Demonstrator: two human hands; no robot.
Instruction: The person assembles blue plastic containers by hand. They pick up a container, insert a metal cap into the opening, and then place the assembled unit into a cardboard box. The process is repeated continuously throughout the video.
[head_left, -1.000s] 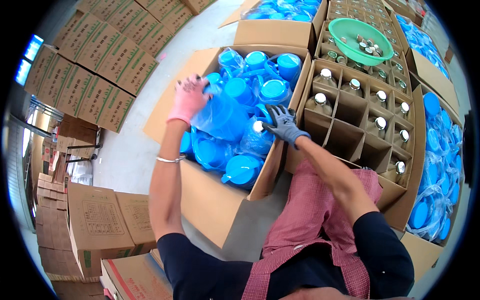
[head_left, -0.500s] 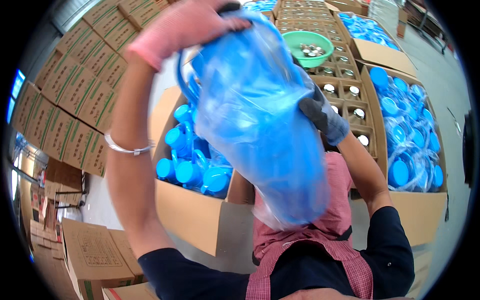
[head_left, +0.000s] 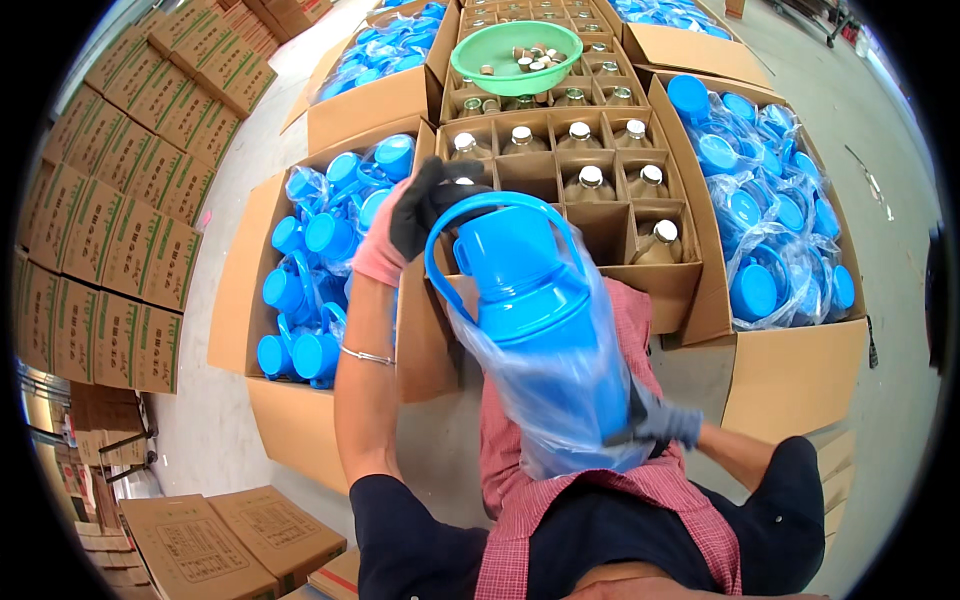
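A blue plastic thermos flask with a cup-shaped top and a looped handle leans over my lap, its lower body wrapped in a clear plastic bag. At its upper end, my left hand, in a pink and black glove, is closed at the handle; some of its fingers are hidden behind the loop. My right hand, gloved in grey, grips the bagged flask low on its right side. Just beyond is a divided carton of silvery bottle-like liners with white tops, several of its cells vacant.
Open cartons of bagged blue flasks stand left and right. A green basin with small caps sits on the divided cartons beyond. Stacked boxes line the far left; closed cartons lie near lower left.
The flask has come down and toward me, its top now bare of the bag and tilted upright. My left hand dropped to the handle; my right hand moved down the flask's side.
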